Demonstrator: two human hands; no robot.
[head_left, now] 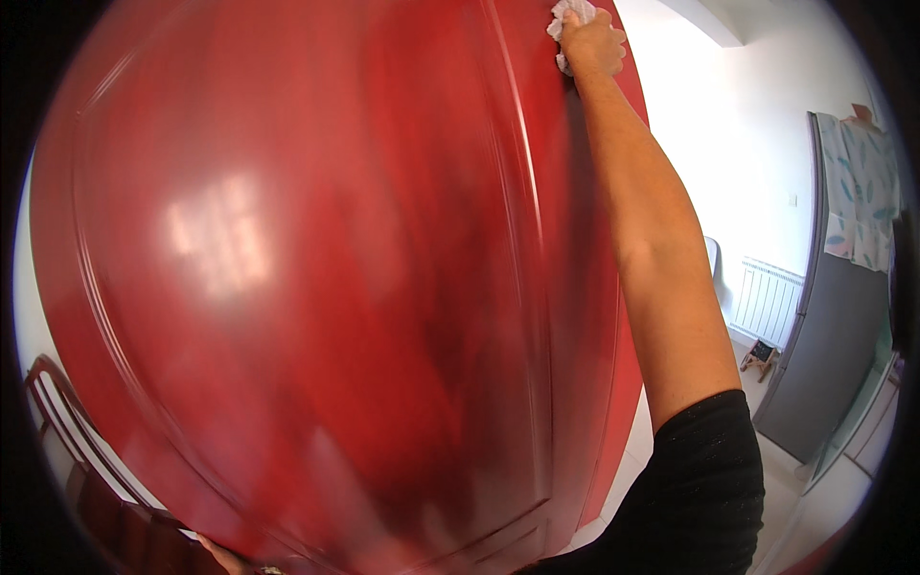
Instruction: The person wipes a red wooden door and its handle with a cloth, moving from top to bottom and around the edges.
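Red and glossy, the wooden door (316,287) fills most of the view, its panel mouldings bending toward the rim. High on its right edge, the right hand (591,40) has its fingers (578,27) curled tight around a crumpled white cloth (573,11), pressing it to the door. At the lower edge, only a sliver of the left hand (225,558) shows; I cannot tell its grip. A grey refrigerator (829,355) stands far right.

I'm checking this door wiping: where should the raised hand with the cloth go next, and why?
Probably down along the panel: the right hand presses the white cloth at the red door's upper edge, with most of the glossy surface lying below.
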